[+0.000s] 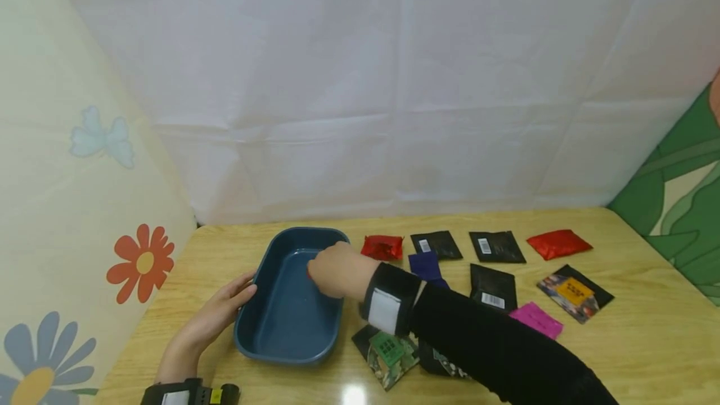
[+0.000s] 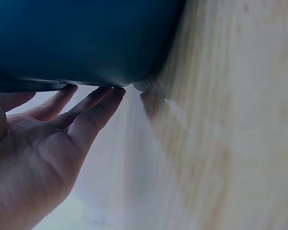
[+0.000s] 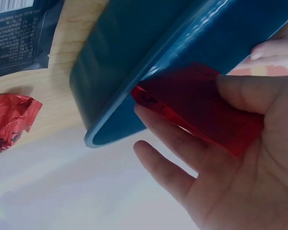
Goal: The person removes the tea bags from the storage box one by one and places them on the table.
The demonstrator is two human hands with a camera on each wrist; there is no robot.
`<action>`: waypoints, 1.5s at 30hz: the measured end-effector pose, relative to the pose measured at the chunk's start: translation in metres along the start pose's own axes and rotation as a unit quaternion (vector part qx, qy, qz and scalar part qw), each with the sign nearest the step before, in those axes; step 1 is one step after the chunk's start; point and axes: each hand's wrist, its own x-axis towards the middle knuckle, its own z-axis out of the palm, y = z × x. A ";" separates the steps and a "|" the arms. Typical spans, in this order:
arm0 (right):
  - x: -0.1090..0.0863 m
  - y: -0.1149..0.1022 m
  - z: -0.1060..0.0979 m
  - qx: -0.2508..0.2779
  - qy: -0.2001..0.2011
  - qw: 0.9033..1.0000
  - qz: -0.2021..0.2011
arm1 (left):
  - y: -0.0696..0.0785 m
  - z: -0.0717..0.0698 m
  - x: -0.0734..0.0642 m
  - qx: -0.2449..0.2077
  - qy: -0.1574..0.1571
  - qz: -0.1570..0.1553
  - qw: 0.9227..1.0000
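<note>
A dark blue plastic basin [image 1: 288, 320] stands on the wooden table, its inside floor showing bare where my arm does not cover it. My left hand [image 1: 212, 314] holds its left side, thumb at the rim and fingers along the outer wall. In the left wrist view, those fingertips [image 2: 116, 92] touch the wall near an edge. Over the basin's right rim, my right hand [image 1: 340, 269] pinches a small red foil packet [image 3: 197, 103] between thumb and fingers. Most of that packet is hidden by the hand in the head view.
Right of the basin lie several packets: a crumpled red one [image 1: 382, 247], black ones [image 1: 497, 247], a purple one [image 1: 425, 265], a pink one [image 1: 537, 320], a camouflage-patterned one [image 1: 388, 355] and a flat red one [image 1: 559, 244]. A white cloth wall [image 1: 394, 111] borders the table's back.
</note>
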 end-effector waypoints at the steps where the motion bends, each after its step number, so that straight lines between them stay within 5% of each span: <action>1: -0.005 0.000 0.000 -0.010 0.012 1.000 -0.008 | 0.000 0.000 0.000 0.001 0.000 0.001 1.000; 16: -0.047 -0.010 0.005 -0.105 0.070 0.990 -0.063 | 0.001 -0.002 0.003 -0.005 0.007 0.007 1.000; 24: -0.071 -0.008 0.026 -0.051 0.125 0.984 -0.115 | 0.002 -0.002 0.004 -0.003 0.006 0.005 1.000; 34: -0.099 -0.002 0.048 -0.052 0.221 0.960 -0.162 | -0.001 -0.003 0.001 -0.004 0.003 0.004 1.000; 45: -0.138 0.007 0.067 -0.043 0.190 0.970 -0.146 | 0.000 -0.001 -0.001 -0.001 -0.004 0.008 1.000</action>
